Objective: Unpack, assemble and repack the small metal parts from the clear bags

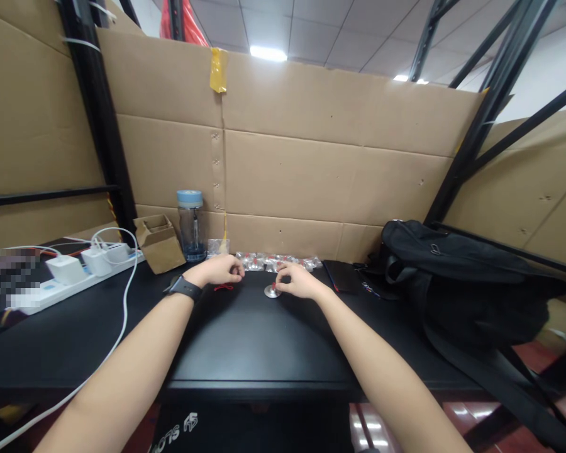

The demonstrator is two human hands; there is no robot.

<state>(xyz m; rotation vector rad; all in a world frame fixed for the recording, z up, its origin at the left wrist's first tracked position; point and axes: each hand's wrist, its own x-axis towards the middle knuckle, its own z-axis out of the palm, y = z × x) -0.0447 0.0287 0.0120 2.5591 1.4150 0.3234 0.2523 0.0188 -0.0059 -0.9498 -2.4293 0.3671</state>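
Note:
My right hand (298, 281) pinches the red part on top of a small round silver metal disc (270, 292), which is at the black tabletop. To its left, my left hand (216, 270), with a dark watch on the wrist, has its fingers curled together. Whatever they may hold is hidden. A thin red cord (223, 287) lies on the table just under my left hand. Behind both hands runs a row of small clear plastic packets (255, 262) with silver and red pieces inside.
At left stand a water bottle (191, 226), a small cardboard box (160, 245) and a white power strip (75, 283) with a trailing cable. A black bag (462, 283) fills the right side. A dark flat item (342, 277) lies near it. Cardboard panels (311, 170) close off the back.

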